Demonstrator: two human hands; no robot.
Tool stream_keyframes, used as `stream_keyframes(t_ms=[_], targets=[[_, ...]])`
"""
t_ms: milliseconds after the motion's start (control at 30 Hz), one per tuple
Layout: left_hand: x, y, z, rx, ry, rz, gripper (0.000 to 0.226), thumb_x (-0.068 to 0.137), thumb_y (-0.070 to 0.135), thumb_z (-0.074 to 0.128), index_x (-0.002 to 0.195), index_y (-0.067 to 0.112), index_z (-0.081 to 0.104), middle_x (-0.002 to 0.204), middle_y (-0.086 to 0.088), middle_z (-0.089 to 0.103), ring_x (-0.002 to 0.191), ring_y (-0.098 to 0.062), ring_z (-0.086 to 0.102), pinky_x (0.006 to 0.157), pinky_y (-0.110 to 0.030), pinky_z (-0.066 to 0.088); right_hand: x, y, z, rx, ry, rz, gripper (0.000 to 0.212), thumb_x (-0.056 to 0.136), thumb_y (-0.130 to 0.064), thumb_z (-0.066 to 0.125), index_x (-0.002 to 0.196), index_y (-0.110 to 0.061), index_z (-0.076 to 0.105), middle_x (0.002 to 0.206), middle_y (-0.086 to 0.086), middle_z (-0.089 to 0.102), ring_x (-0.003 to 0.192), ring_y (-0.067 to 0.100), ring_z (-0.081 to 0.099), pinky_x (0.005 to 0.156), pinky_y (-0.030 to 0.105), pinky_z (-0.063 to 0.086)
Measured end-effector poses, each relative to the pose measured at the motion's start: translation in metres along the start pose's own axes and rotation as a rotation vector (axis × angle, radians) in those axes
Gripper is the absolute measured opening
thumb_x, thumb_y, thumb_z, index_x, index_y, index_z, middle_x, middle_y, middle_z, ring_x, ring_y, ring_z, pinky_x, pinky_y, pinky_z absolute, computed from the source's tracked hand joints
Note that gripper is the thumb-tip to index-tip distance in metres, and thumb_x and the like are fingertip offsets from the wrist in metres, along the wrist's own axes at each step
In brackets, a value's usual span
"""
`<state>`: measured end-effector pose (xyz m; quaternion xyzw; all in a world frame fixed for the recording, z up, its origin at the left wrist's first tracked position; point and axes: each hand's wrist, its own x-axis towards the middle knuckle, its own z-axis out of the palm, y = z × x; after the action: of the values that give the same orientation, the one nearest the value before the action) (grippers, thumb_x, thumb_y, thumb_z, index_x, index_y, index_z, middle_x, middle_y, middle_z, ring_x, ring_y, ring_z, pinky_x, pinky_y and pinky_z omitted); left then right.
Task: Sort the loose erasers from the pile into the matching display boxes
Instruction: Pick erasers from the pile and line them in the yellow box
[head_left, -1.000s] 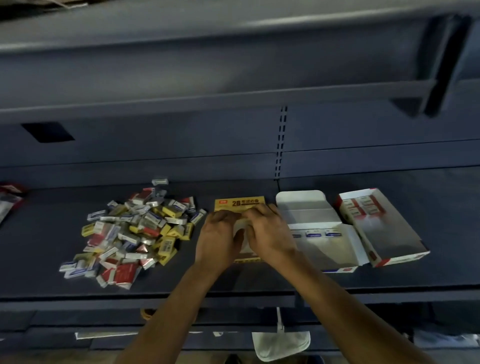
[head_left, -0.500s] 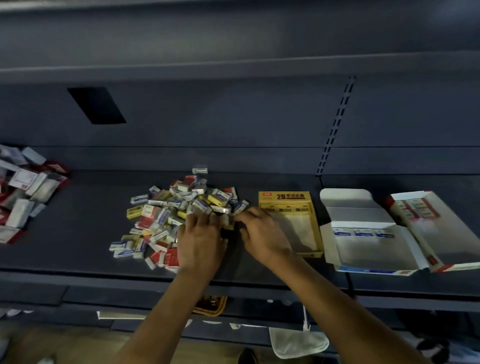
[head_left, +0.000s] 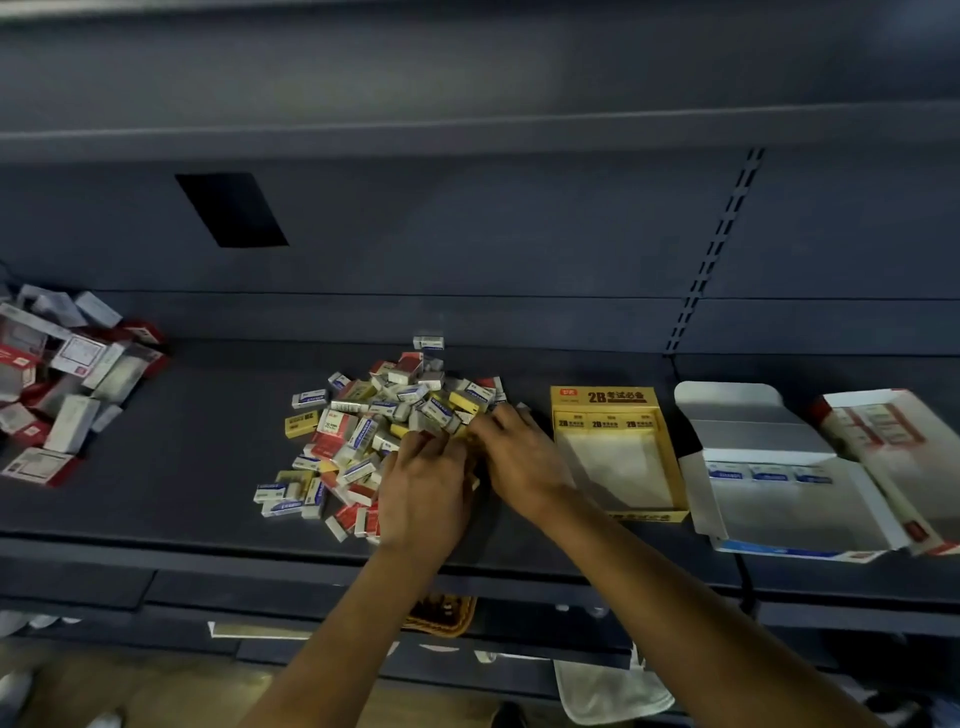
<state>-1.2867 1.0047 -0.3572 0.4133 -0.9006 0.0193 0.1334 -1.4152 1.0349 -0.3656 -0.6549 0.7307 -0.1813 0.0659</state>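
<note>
1. Loose erasers are heaped in a pile mid-shelf on the dark shelf; yellow, red & blue-white wrappers are mixed.
2. One single eraser is stood apart just behind the pile, by the shelf's back wall.
3. The left hand is laid palm-down on the pile's near-right edge, fingers bent into the erasers. Its grip is hidden by the knuckles, so pinching or not can't be told.
4. The right hand is set at the pile's right edge, fingertips close to the left hand's, among yellow erasers. Its grip can't be read either.
5. A yellow display box marked "2B" is placed just R of the pile; its left wall is partly covered by the right wrist.
6. A white-blue display box, flap folded back, is found further R of the pile.
7. A red-white display box is furthest R of the pile, against the white-blue one.
8. Bigger red-white packs are heaped well L of the pile.
</note>
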Motion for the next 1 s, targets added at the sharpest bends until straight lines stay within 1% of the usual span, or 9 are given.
stream_keyframes(t_ms=[133,267,433,500,600,700,833,933,1000], targets=[[0.001,-0.004,-0.003,-0.097,0.025,-0.037,0.030,0.058,0.007,0.080,0.084,0.011,0.066,0.077,-0.006,0.067,0.077,-0.027,0.063,0.060,-0.033,0.052,-0.001,0.000,-0.002,0.032,0.048,0.021,0.036,0.085,-0.006,0.058,0.120,-0.012,0.056,0.123,0.008,0.046,0.117,0.029,0.044,0.091,0.034,0.044],[0.007,-0.007,-0.008,-0.317,0.095,-0.067,0.032,0.069,0.001,0.071,0.098,0.015,0.067,0.086,-0.003,0.069,0.077,-0.021,0.064,0.063,-0.031,0.054,-0.004,0.008,-0.015,0.122,0.095,0.096,0.033,0.084,-0.009,0.061,0.116,-0.017,0.059,0.118,0.000,0.050,0.110,0.017,0.048,0.083,0.020,0.037],[0.015,0.002,-0.012,-0.554,0.141,-0.102,0.035,0.077,0.000,0.070,0.108,0.017,0.066,0.098,0.004,0.069,0.086,-0.009,0.063,0.073,-0.022,0.051,-0.012,0.022,-0.035,0.334,0.189,0.223,0.032,0.080,-0.006,0.066,0.111,-0.017,0.064,0.103,0.001,0.062,0.088,0.012,0.060,0.079,0.025,0.051],[0.018,0.006,-0.011,-0.652,0.125,-0.133,0.036,0.079,0.003,0.070,0.111,0.019,0.066,0.103,0.006,0.067,0.092,-0.005,0.060,0.080,-0.016,0.047,-0.018,0.027,-0.042,0.382,0.195,0.283,0.032,0.082,-0.008,0.067,0.111,-0.021,0.064,0.101,-0.002,0.064,0.085,0.006,0.059,0.076,0.015,0.047],[0.021,0.014,-0.009,-0.758,0.089,-0.156,0.034,0.080,0.006,0.071,0.109,0.022,0.066,0.102,0.010,0.067,0.094,-0.002,0.060,0.081,-0.007,0.044,-0.028,0.036,-0.050,0.457,0.190,0.347,0.034,0.083,-0.010,0.067,0.113,-0.023,0.063,0.096,-0.010,0.061,0.082,-0.002,0.056,0.071,0.004,0.040],[0.023,0.023,-0.008,-0.849,0.047,-0.172,0.034,0.080,0.008,0.071,0.105,0.030,0.065,0.099,0.013,0.066,0.094,0.000,0.061,0.084,-0.016,0.049,-0.037,0.045,-0.053,0.528,0.204,0.357,0.032,0.083,-0.012,0.068,0.112,-0.024,0.063,0.098,-0.010,0.066,0.079,-0.010,0.055,0.070,-0.001,0.040],[0.023,0.035,-0.007,-0.895,0.013,-0.157,0.040,0.081,0.007,0.070,0.099,0.040,0.058,0.095,0.025,0.060,0.090,0.010,0.058,0.076,-0.002,0.042,-0.045,0.058,-0.056,0.486,0.236,0.375,0.028,0.082,-0.016,0.068,0.110,-0.021,0.065,0.103,-0.008,0.065,0.082,-0.004,0.058,0.071,0.002,0.040],[0.023,0.041,-0.004,-0.879,-0.016,-0.168,0.035,0.081,0.007,0.071,0.106,0.030,0.063,0.098,0.019,0.060,0.091,0.007,0.057,0.074,0.002,0.039,-0.049,0.073,-0.057,0.379,0.255,0.414,0.030,0.082,-0.016,0.069,0.112,-0.019,0.065,0.105,-0.004,0.061,0.074,-0.006,0.052,0.067,-0.002,0.037],[0.023,0.045,0.000,-0.860,-0.023,-0.168,0.032,0.080,0.007,0.071,0.107,0.023,0.065,0.098,0.017,0.060,0.088,0.013,0.053,0.073,0.004,0.037,-0.053,0.083,-0.056,0.295,0.246,0.453,0.032,0.083,-0.016,0.069,0.114,-0.021,0.064,0.106,-0.002,0.058,0.071,-0.003,0.049,0.064,0.001,0.034]])
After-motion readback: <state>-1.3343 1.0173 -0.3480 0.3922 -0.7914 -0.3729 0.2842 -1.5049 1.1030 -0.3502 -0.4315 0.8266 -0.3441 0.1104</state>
